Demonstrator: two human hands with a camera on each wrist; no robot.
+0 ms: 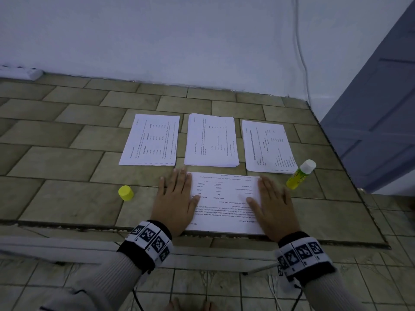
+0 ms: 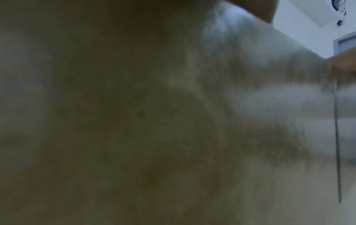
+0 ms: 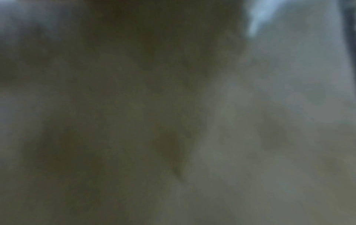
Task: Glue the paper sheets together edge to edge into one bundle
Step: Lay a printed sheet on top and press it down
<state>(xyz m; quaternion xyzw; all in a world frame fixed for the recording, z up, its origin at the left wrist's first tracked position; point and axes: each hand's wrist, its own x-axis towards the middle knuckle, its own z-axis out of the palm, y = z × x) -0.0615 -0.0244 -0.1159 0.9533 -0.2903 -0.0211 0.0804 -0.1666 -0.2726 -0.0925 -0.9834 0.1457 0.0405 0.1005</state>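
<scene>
Near sheet (image 1: pixel 226 205) lies at the table's (image 1: pixel 56 198) front edge, long axis running left to right. Our left hand (image 1: pixel 177 198) lies flat over its left end, our right hand (image 1: pixel 272 209) over its right end; fingers straight, slightly spread, gripping nothing. Beyond the near sheet: three paper stacks, left stack (image 1: pixel 150 140), middle stack (image 1: pixel 211 143), right stack (image 1: pixel 267 147). Glue stick (image 1: pixel 301 174) lies uncapped just right of the sheet, nearer our right hand; yellow cap (image 1: pixel 126 193) left of it. Wrist views too blurred to read.

Left side: bare bench (image 1: pixel 56 158), only a yellow cap (image 1: pixel 126 193).
Right side: glue stick (image 1: pixel 301 174) lies close.
Far: three paper stacks (image 1: pixel 211 142).
</scene>
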